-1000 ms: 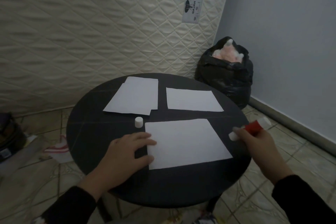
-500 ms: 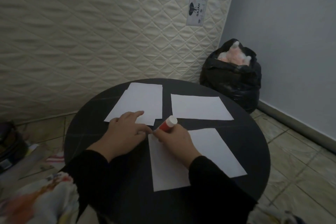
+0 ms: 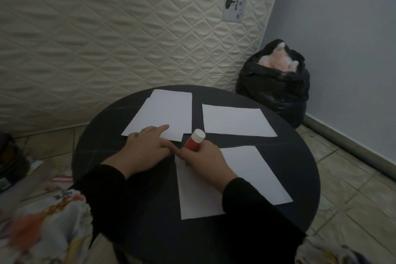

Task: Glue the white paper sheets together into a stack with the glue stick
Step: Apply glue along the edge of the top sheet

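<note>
The round black table [image 3: 300, 156] has a smooth, matte top with three lots of thin white paper on it: a loose overlapped pile [image 3: 165, 113] at eleven o'clock, a single sheet [image 3: 235, 122] at one o'clock, and the near sheet [image 3: 252, 176] at centre, apparently laid out for gluing. The left hand [image 3: 145, 146] rests with fingers spread flat, likely pinning paper. The right hand [image 3: 203, 161] is clenched around the red glue stick [image 3: 194, 140], white end up, at the near sheet's top-left corner.
</note>
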